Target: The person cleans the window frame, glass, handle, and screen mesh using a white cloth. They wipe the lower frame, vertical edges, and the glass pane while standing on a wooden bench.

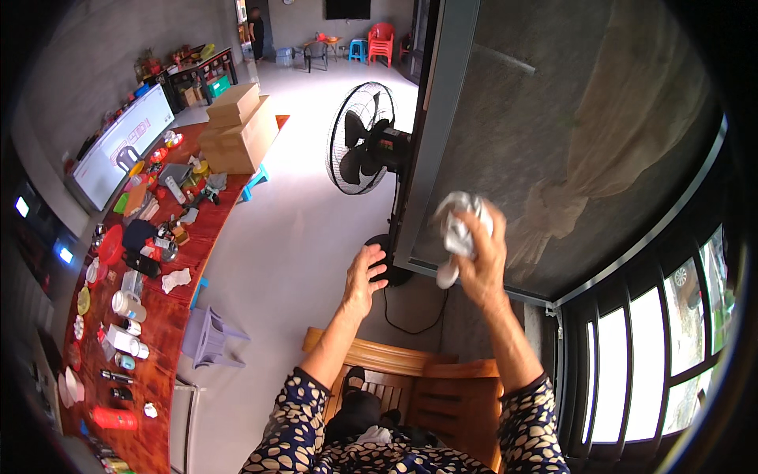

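Observation:
My right hand (487, 261) grips a crumpled white cloth (458, 229), with a loose end hanging below the fingers. The cloth is in front of the lower left part of a large dark glass-like panel (525, 134) with a grey frame (450, 118); whether it touches the surface I cannot tell. A brownish knotted curtain (572, 189) shows in the panel. My left hand (365, 278) is raised in the air with its fingers apart and nothing in it, left of the panel's lower corner. Under me is a wooden chair (454, 407), with a dark shoe on its slats.
A black fan (363, 142) stands close beside the panel, its cord (414, 328) on the floor. On the left, a red-brown table (162, 347) bears cardboard boxes (245, 138) and much clutter. A purple stool (212, 338) is beside it. Barred windows (632, 371) are at right. A person (256, 35) stands far back.

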`<act>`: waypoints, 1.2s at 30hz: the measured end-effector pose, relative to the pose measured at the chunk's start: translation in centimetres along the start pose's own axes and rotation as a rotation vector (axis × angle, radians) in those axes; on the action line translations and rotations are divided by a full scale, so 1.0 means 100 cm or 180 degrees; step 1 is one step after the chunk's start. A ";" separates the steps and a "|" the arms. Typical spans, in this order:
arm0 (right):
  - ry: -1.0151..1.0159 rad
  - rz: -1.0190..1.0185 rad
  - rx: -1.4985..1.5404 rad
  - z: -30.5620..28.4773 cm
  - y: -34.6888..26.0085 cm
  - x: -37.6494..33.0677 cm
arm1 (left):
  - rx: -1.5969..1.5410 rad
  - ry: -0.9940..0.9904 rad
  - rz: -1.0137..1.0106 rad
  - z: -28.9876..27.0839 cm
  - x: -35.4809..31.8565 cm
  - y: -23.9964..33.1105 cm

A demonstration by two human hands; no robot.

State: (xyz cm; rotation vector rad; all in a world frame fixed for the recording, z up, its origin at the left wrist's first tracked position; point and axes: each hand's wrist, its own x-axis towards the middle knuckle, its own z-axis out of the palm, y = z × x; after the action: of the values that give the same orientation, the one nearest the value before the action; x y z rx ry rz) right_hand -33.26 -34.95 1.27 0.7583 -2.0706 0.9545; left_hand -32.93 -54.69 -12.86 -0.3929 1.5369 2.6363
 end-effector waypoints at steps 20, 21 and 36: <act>0.0515 -0.0667 -0.2699 0.150 0.064 -0.043 | -0.0715 -0.1221 0.0514 0.012 0.135 -0.046; 0.0432 -0.0626 -0.2754 0.153 0.070 -0.054 | -0.0787 -0.1282 0.0383 0.015 0.134 -0.044; -0.1103 -0.0991 -0.1899 0.148 0.070 -0.131 | -0.0585 -0.1196 -0.0514 -0.019 0.116 -0.057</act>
State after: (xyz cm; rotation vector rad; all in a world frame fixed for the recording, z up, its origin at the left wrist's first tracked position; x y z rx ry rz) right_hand -36.35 -40.38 -18.77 0.9184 -2.2652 0.0143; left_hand -42.78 -54.28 -21.50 -0.0218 1.1082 2.5456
